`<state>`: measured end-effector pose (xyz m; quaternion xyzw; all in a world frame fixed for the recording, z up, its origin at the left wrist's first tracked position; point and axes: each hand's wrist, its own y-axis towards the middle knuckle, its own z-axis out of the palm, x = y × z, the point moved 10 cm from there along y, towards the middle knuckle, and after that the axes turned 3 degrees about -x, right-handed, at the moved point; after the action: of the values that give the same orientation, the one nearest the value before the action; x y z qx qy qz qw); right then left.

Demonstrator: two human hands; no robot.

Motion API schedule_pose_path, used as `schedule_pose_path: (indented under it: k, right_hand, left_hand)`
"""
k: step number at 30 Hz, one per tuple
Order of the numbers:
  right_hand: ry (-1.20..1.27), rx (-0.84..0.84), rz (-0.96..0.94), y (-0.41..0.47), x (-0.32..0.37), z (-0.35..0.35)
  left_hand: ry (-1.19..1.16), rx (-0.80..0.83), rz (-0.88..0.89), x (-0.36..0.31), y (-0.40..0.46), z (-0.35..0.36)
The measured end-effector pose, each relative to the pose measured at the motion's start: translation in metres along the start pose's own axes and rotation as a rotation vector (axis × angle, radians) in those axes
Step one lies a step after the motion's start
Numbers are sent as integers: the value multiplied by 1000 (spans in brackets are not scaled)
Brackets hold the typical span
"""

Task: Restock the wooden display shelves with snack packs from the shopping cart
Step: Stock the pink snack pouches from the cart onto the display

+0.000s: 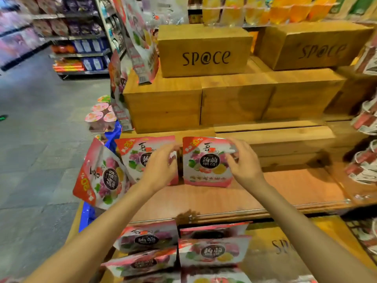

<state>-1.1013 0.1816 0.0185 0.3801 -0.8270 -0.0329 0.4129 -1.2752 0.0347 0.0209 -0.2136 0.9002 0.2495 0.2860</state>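
Two pink-and-white jelly snack packs stand upright side by side on the wooden display shelf. My left hand lies over the front of the left pack, fingers bent at its right edge. My right hand pinches the upper right side of the right pack. A third pack leans tilted at the shelf's left end. Several more packs lie stacked below the shelf's front edge, close to me.
Stepped wooden boxes marked "SP@CE" rise behind the shelf, with packs leaning on the left. Orange drink pouches hang at the top. Red-and-white packs line the right edge. Jelly cups and an aisle with grey floor lie left.
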Motion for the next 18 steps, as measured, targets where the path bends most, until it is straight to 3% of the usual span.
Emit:
schedule_pose_path:
  k: [5,11,18]
  right_hand:
    - [139,-22,81,-65,-26,-84]
    - [53,-112,116,-156,-74,-225]
    - [-76,-223,217,-295,-144,-395]
  left_hand:
    - [-175,87,29,-96,-26,42]
    - [-384,198,107,-239,-75,113]
    - [-449,378,206,-429,-169,227]
